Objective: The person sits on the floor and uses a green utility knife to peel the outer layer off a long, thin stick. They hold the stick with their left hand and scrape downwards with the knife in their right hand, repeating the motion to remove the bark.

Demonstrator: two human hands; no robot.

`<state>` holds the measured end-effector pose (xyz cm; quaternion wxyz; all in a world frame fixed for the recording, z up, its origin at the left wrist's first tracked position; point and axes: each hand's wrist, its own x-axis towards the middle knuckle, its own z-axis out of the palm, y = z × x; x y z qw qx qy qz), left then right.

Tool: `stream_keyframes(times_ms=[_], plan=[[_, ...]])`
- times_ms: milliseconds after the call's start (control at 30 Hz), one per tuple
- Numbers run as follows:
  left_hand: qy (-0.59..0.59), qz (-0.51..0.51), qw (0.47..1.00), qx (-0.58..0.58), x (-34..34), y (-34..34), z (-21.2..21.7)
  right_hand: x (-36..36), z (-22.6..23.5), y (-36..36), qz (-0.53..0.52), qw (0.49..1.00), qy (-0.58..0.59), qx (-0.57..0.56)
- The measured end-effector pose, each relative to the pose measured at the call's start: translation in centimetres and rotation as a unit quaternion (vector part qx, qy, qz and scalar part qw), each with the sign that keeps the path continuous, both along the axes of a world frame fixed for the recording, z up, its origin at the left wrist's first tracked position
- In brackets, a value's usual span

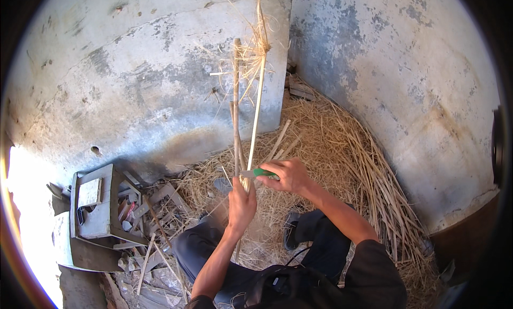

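Observation:
My left hand [242, 206] is closed around the lower part of a long pale stick [256, 111], which rises tilted in front of me. Curled, straw-coloured shavings [261, 46] cling in a tuft near its upper end. In my right hand [290, 175] is a green-handled knife [263, 172], its short blade lying against the stick just above my left fingers. Close beside the pale stick, to its left, stands a brown pole [236, 106]; my left hand hides where its lower part goes.
Straw-like shavings [315, 133] cover the floor, with a heap of long thin strips [385, 197] along the right wall [406, 95]. At the left, a worn wooden cabinet [96, 218] stands beside scattered wood scraps [171, 197]. A stained wall [155, 79] rises ahead.

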<state>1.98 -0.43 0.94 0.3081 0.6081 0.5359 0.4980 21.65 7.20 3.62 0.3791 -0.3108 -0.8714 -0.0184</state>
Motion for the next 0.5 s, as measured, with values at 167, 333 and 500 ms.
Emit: stream_keyframes(times_ms=[167, 333, 500], plan=[[0.01, -0.004, 1.0, 0.017, 0.1, 0.0, -0.1, 0.4, 0.0, 0.2, -0.009, 0.999, -0.006, 0.034], [0.02, -0.01, 1.0, -0.013, 0.1, -0.5, -0.1, 1.6, -0.1, 1.5, -0.057, 0.998, 0.017, 0.029], [0.041, -0.024, 0.998, -0.032, 0.6, -0.5, -0.8, 4.5, -0.3, 4.5, -0.114, 0.992, 0.047, 0.003]])
